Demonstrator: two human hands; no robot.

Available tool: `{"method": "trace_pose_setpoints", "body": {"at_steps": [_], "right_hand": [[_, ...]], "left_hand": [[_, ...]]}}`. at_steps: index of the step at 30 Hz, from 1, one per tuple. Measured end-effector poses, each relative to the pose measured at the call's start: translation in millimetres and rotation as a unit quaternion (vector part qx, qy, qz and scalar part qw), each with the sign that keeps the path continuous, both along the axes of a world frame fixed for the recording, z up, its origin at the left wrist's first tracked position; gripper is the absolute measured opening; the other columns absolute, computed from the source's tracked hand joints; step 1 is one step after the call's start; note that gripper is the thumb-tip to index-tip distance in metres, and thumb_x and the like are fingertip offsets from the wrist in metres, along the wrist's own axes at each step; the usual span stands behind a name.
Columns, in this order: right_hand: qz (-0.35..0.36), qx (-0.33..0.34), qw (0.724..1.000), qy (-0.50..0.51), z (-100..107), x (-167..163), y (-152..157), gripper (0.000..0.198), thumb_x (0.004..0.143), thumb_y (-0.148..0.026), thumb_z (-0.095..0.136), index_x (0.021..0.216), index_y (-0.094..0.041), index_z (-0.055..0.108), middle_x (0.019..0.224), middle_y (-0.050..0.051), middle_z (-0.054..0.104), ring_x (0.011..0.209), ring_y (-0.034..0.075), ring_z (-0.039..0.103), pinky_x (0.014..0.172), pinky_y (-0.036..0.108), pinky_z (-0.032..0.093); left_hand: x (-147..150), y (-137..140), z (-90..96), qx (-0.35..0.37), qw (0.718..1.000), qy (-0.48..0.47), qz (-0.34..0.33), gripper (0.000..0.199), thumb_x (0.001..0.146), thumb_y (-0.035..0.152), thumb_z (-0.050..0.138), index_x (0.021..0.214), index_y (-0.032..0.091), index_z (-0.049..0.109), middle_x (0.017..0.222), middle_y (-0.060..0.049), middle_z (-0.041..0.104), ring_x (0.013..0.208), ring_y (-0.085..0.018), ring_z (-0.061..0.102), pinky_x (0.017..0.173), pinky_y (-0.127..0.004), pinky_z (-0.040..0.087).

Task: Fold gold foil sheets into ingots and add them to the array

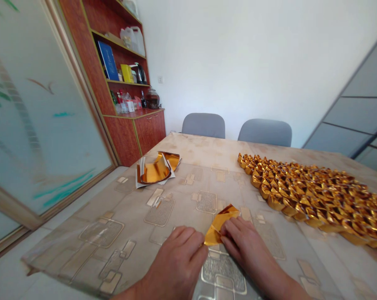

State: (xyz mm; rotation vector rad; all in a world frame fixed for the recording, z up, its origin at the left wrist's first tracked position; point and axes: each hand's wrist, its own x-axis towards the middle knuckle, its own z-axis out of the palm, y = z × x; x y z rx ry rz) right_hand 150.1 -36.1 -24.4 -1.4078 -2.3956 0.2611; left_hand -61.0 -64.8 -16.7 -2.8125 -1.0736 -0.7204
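Note:
Between my two hands is a partly folded sheet of gold foil paper, held just above the patterned tablecloth. My left hand has its fingers curled and pinches the near left corner of the paper. From the other side my right hand grips the right edge, fingers bent over it. The thumbs are mostly hidden. Rows of folded gold paper pieces stand packed together on the right. A loose stack of gold foil sheets with white backs lies curled at the far left.
The table wears a beige cloth with rectangle patterns. Two grey chairs stand at its far side. A reddish wooden cabinet with loaded shelves and a frosted sliding door are on the left.

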Motion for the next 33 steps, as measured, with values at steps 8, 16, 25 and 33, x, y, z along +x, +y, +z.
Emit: {"method": "trace_pose_setpoints", "body": {"at_steps": [8, 16, 25, 33], "right_hand": [[0.002, -0.01, 1.0, -0.005, -1, 2, 1, 0.009, 0.087, -0.011, 0.061, 0.083, -0.019, 0.058, 0.087, 0.005, 0.064, 0.084, 0.023, 0.056, 0.074, 0.035, 0.041], [0.029, -0.026, 0.999, 0.03, 7, 5, 2, 0.012, 0.088, -0.009, 0.057, 0.082, -0.019, 0.058, 0.085, 0.002, 0.063, 0.083, 0.021, 0.055, 0.074, 0.032, 0.04], [0.081, -0.012, 0.995, 0.063, 13, 12, -4, 0.004, 0.091, -0.02, 0.058, 0.088, -0.021, 0.059, 0.095, 0.003, 0.061, 0.092, 0.023, 0.053, 0.081, 0.035, 0.041], [0.09, 0.026, 0.987, 0.13, 17, 15, 1, 0.018, 0.096, -0.021, 0.051, 0.079, -0.021, 0.056, 0.081, 0.001, 0.061, 0.081, 0.018, 0.055, 0.076, 0.032, 0.04]], "left_hand": [[23, 12, -14.8, 0.006, 0.995, 0.095, -0.006, 0.01, 0.092, 0.017, 0.057, 0.099, 0.015, 0.062, 0.088, -0.003, 0.064, 0.077, -0.019, 0.054, 0.066, -0.031, 0.043], [29, 23, 14.4, -0.052, 0.984, 0.17, 0.015, 0.013, 0.091, 0.011, 0.055, 0.083, 0.014, 0.065, 0.082, -0.005, 0.066, 0.07, -0.019, 0.057, 0.06, -0.029, 0.043], [30, 29, 7.6, -0.012, 0.996, 0.088, 0.023, 0.017, 0.089, 0.009, 0.05, 0.077, 0.016, 0.06, 0.075, -0.003, 0.06, 0.067, -0.018, 0.055, 0.059, -0.028, 0.045], [20, 35, 12.3, -0.037, 0.999, -0.014, -0.014, 0.03, 0.097, 0.022, 0.045, 0.073, 0.018, 0.062, 0.07, -0.001, 0.057, 0.065, -0.014, 0.053, 0.058, -0.024, 0.04]]}}
